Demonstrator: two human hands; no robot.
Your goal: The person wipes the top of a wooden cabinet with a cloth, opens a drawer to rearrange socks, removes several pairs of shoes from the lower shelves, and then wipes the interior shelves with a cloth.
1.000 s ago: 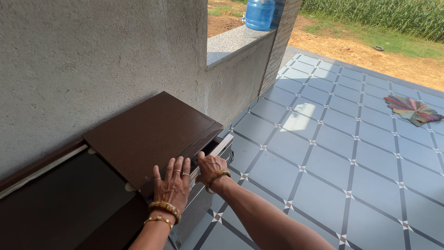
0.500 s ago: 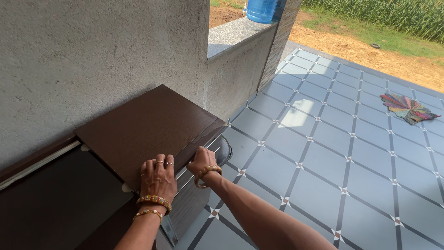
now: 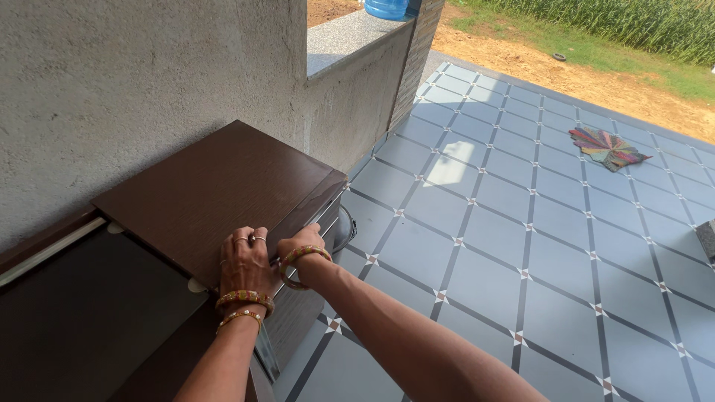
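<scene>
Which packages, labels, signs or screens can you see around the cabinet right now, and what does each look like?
No labels, signs or screens in view.
Blue water jug: the nearest thing to a package, standing on the grey ledge at the top edge; only its rounded base shows.
Left hand and right hand rest on the front edge of the plain brown cabinet top, which bears no marking.
</scene>
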